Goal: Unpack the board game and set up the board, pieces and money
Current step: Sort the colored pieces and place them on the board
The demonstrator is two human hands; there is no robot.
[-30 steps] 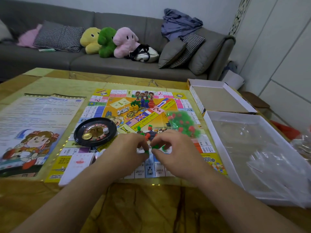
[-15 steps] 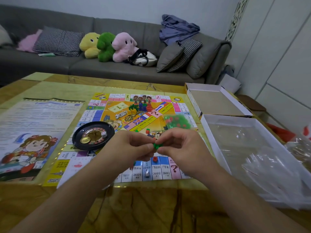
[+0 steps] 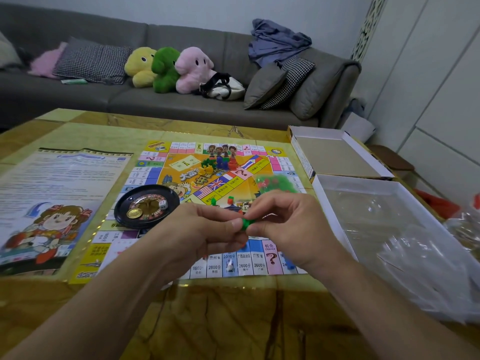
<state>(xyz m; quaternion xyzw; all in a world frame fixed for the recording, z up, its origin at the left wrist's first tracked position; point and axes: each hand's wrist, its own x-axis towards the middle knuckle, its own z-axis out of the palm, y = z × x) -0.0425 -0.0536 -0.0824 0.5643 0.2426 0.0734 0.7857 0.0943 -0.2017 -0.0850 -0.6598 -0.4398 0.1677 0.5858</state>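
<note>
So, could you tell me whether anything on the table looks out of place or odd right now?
Nothing looks damaged or spilled. The roulette wheel sits on the game board's left edge, covering some squares, and a bag of green and red pieces lies unopened on the board.

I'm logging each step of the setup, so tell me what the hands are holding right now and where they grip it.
Both hands pinch one small green piece above the board: left hand on its left side, right hand on its right.
</note>
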